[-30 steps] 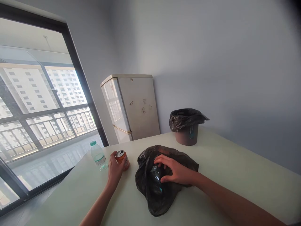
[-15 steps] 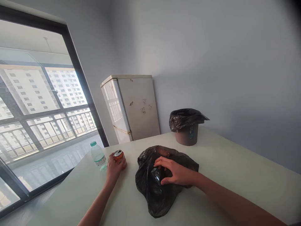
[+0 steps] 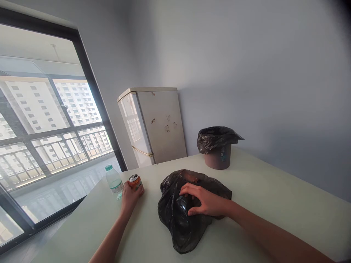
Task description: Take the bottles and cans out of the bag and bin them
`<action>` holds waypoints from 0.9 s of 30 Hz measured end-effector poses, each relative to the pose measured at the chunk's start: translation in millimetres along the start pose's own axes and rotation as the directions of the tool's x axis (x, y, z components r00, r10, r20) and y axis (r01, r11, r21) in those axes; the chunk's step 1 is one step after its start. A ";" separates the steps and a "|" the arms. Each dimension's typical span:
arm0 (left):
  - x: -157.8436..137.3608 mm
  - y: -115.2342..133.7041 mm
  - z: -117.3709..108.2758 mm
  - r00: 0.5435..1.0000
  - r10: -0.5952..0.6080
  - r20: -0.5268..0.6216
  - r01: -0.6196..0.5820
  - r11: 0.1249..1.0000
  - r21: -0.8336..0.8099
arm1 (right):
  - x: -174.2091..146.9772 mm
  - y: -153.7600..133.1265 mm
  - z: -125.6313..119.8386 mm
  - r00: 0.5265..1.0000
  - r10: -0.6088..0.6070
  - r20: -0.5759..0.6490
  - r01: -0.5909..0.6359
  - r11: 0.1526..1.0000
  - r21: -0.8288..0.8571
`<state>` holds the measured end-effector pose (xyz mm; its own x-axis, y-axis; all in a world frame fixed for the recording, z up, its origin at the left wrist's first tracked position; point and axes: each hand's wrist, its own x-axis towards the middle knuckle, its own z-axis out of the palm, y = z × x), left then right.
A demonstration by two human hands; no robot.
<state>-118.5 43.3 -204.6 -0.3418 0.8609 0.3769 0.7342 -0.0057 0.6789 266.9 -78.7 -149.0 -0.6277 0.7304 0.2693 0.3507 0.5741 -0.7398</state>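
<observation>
My left hand (image 3: 129, 196) is closed around an orange drink can (image 3: 134, 182) that stands upright at the table's left side. Just left of it, a clear plastic bottle (image 3: 113, 179) with a green cap stands close to that hand. My right hand (image 3: 204, 201) rests over a black plastic bag (image 3: 185, 233) lying crumpled on the table. Its fingers and thumb curve around a shiny bulge (image 3: 182, 204) at the bag's middle; what makes the bulge cannot be made out. Something reddish (image 3: 191, 176) shows at the bag's far side.
A brown bin (image 3: 218, 159) lined with a black bag stands at the table's far side. Beyond the pale green table (image 3: 153, 233) is an old white fridge (image 3: 164, 128). A black-framed glass door (image 3: 90, 80) is on the left, and a grey wall stands behind.
My left hand and the can have shifted slightly left, closer to the bottle. My right hand and the black bag stay where they were.
</observation>
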 end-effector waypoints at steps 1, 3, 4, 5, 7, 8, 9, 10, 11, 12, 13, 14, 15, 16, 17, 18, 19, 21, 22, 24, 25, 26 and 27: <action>0.1 -0.5 -0.3 1.000 -0.002 -0.001 0.002 1.000 0.004 | 0.0 -0.1 -0.1 1.000 0.001 0.003 -0.001 1.000 0.000; -0.1 -1.7 -0.9 1.000 -0.006 -0.003 0.006 1.000 0.012 | 0.4 0.2 -0.1 1.000 0.004 0.008 -0.004 1.000 0.001; -0.3 -2.5 -1.1 1.000 -0.011 -0.003 0.011 1.000 0.015 | 0.6 0.6 0.0 1.000 0.004 0.010 -0.004 1.000 0.002; -0.4 -3.4 -1.3 1.000 -0.017 -0.003 0.017 1.000 0.019 | 0.8 1.1 0.0 1.000 0.004 0.011 -0.004 1.000 0.003; -0.4 -5.3 -1.4 0.999 -0.033 -0.002 0.033 0.999 0.025 | 0.9 1.9 0.0 1.000 0.006 0.010 -0.006 1.000 0.003; -0.2 -6.2 -1.4 0.999 -0.041 -0.003 0.041 0.999 0.027 | 0.8 2.0 -0.2 1.000 0.006 0.010 -0.006 1.000 0.002; 0.2 -7.2 -1.3 0.999 -0.046 -0.004 0.046 0.999 0.026 | 0.8 2.1 -0.4 1.000 0.006 0.011 -0.006 1.000 0.000; 0.6 -8.2 -1.3 0.999 -0.050 -0.005 0.050 0.998 0.024 | 0.7 2.0 -0.6 1.000 0.007 0.013 -0.007 1.000 -0.001; 1.2 -9.2 -1.3 0.999 -0.053 -0.007 0.054 0.998 0.022 | 0.6 1.9 -0.8 1.000 0.006 0.015 -0.006 1.000 -0.001; 1.7 -10.2 -1.4 0.998 -0.057 -0.008 0.057 0.998 0.021 | 0.6 2.0 -0.9 1.000 0.005 0.016 -0.005 1.000 -0.001; 2.3 -11.2 -1.4 0.998 -0.061 -0.010 0.061 0.998 0.019 | 0.8 2.2 -0.8 1.000 0.003 0.015 -0.003 1.000 0.000; 2.8 -12.1 -1.5 0.998 -0.065 -0.012 0.065 0.998 0.018 | 1.0 2.7 -0.7 1.000 0.001 0.013 -0.001 1.000 0.001; 3.3 -13.0 -1.6 0.998 -0.069 -0.013 0.069 0.997 0.018 | 1.2 3.4 -0.4 1.000 -0.002 0.011 0.002 1.000 0.003; 3.7 -13.7 -1.6 0.997 -0.072 -0.014 0.073 0.997 0.017 | 1.5 4.2 -0.1 1.000 -0.003 0.009 0.003 1.000 0.005; 3.9 -14.1 -1.6 0.997 -0.075 -0.014 0.075 0.997 0.017 | 1.8 5.0 0.2 1.000 -0.004 0.007 0.004 1.000 0.008; 4.0 -14.2 -1.6 0.997 -0.076 -0.014 0.077 0.997 0.016 | 2.1 5.6 0.5 1.000 -0.005 0.007 0.004 1.000 0.010; 3.8 -13.9 -1.6 0.997 -0.077 -0.011 0.077 0.997 0.014 | 2.2 6.0 0.7 1.000 -0.005 0.007 0.005 1.000 0.011; 2.8 -12.0 -1.5 0.997 -0.072 -0.002 0.072 0.997 0.007 | 2.4 5.8 0.8 1.000 -0.005 0.010 0.005 1.000 0.009; 2.0 -10.7 -1.5 0.998 -0.068 0.005 0.068 0.998 0.001 | 2.4 5.2 0.7 1.000 -0.006 0.009 0.006 1.000 0.009; 0.1 -7.6 -1.6 0.998 -0.060 0.020 0.060 0.998 -0.013 | 2.3 3.7 0.4 1.000 -0.004 0.009 0.004 1.000 0.006; -0.9 -6.1 -1.6 0.998 -0.056 0.027 0.057 0.998 -0.020 | 2.2 3.0 0.3 1.000 -0.003 0.007 0.003 1.000 0.005; -1.8 -4.9 -1.5 0.998 -0.053 0.036 0.054 0.998 -0.028 | 2.1 2.4 0.2 1.000 -0.002 0.007 0.002 1.000 0.005; -2.5 -4.0 -1.3 0.998 -0.048 0.047 0.050 0.998 -0.037 | 2.1 1.9 0.2 1.000 -0.002 0.007 0.002 1.000 0.006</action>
<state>-121.3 40.5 -207.4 -0.3492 0.8830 0.3137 0.6937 0.0186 0.7200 266.2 -76.2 -150.0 -0.6333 0.7265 0.2666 0.3451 0.5735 -0.7430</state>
